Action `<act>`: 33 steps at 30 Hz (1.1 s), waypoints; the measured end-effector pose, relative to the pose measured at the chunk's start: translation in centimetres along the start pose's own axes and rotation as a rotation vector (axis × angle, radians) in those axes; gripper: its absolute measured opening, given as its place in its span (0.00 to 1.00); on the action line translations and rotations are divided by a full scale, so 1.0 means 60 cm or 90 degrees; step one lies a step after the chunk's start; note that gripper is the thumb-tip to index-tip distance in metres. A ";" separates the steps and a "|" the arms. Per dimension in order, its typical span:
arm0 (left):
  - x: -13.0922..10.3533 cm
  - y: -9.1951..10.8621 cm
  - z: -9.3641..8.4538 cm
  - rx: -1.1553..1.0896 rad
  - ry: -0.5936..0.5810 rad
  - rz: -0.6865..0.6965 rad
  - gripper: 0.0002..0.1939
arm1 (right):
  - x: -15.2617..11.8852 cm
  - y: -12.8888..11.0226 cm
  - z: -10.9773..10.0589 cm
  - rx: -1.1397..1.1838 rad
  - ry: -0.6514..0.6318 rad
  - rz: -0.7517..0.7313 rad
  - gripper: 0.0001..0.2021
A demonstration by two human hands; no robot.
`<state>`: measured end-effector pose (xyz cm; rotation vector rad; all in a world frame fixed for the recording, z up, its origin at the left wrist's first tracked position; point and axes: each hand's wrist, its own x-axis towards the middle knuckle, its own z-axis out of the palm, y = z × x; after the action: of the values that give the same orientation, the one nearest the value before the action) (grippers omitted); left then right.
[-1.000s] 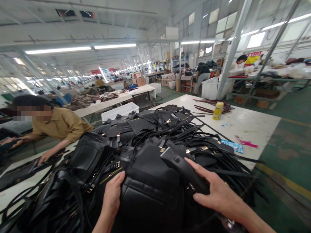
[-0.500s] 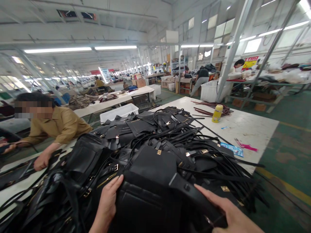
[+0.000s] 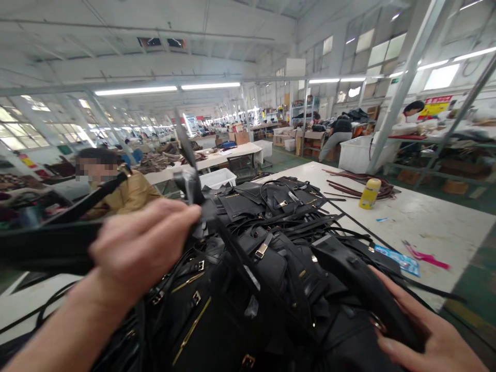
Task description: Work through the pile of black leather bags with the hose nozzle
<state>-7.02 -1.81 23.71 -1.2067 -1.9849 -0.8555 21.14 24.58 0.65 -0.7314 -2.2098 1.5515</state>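
My left hand (image 3: 141,243) is closed round black leather straps (image 3: 194,191), raised above the pile at the left; the straps blur with motion. At the lower right my right hand (image 3: 430,330) grips a black handheld tool (image 3: 364,289) with a flat pale tip, fingers wrapped round its body. Between and below both hands lies a heap of black leather bags (image 3: 271,258) with gold zips, buckles and tangled straps.
A yellow bottle (image 3: 370,194), coiled brown straps (image 3: 360,182), a blue packet (image 3: 399,260) and a pink item (image 3: 428,257) lie on the white table (image 3: 457,217). A person in a tan shirt (image 3: 134,191) is at the left. A white bin (image 3: 217,178) stands behind the heap.
My left hand has moved up and left from the bag in front and now holds straps. My right hand has shifted right with the tool. The view has turned left.
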 end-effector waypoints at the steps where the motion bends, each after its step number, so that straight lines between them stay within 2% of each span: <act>1: -0.028 0.004 0.034 0.042 -0.088 0.131 0.10 | -0.001 0.006 -0.001 -0.009 0.011 -0.003 0.43; 2: -0.061 0.005 0.072 0.073 -0.159 0.230 0.11 | -0.002 0.011 -0.002 -0.017 0.018 -0.007 0.43; 3: -0.099 0.003 0.111 0.096 -0.219 0.287 0.12 | -0.004 0.016 -0.003 -0.026 0.018 -0.015 0.43; 4: -0.140 -0.001 0.148 0.109 -0.265 0.313 0.12 | -0.005 0.020 -0.003 -0.034 0.016 -0.025 0.42; 6: -0.224 -0.015 0.213 0.151 -0.332 0.265 0.12 | -0.008 0.025 0.000 -0.045 -0.005 -0.046 0.42; 7: -0.264 -0.023 0.238 0.163 -0.328 0.227 0.12 | -0.008 0.026 0.003 -0.047 -0.017 -0.053 0.42; 9: -0.332 -0.040 0.268 0.181 -0.272 0.149 0.15 | -0.006 0.023 0.014 -0.047 -0.032 -0.063 0.42; 12: -0.397 -0.059 0.275 0.190 -0.169 0.071 0.19 | 0.004 0.002 0.035 -0.053 -0.063 -0.086 0.41; 15: -0.425 -0.067 0.263 0.181 -0.109 0.020 0.21 | 0.017 -0.039 0.062 -0.077 -0.126 -0.083 0.40; 19: -0.432 -0.064 0.262 0.142 -0.057 -0.027 0.17 | 0.034 -0.095 0.105 -0.084 -0.239 -0.057 0.42; 22: -0.429 -0.056 0.274 0.092 -0.042 -0.060 0.11 | 0.053 -0.108 0.145 -0.055 -0.324 -0.083 0.43; 24: -0.428 -0.048 0.283 0.081 -0.028 -0.084 0.10 | 0.067 -0.105 0.174 -0.054 -0.360 -0.105 0.44; 28: -0.435 -0.031 0.300 0.071 -0.034 -0.138 0.12 | 0.088 -0.110 0.212 -0.075 -0.348 -0.121 0.42; 31: -0.441 -0.018 0.317 0.060 -0.032 -0.157 0.13 | 0.095 -0.131 0.223 -0.096 -0.339 -0.161 0.41; 33: -0.442 -0.007 0.331 0.063 -0.028 -0.163 0.13 | 0.101 -0.143 0.229 -0.128 -0.365 -0.191 0.41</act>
<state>-1.71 0.97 -8.84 -0.9359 -2.2222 -0.8487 6.89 15.35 3.87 0.0268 -2.7494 1.5282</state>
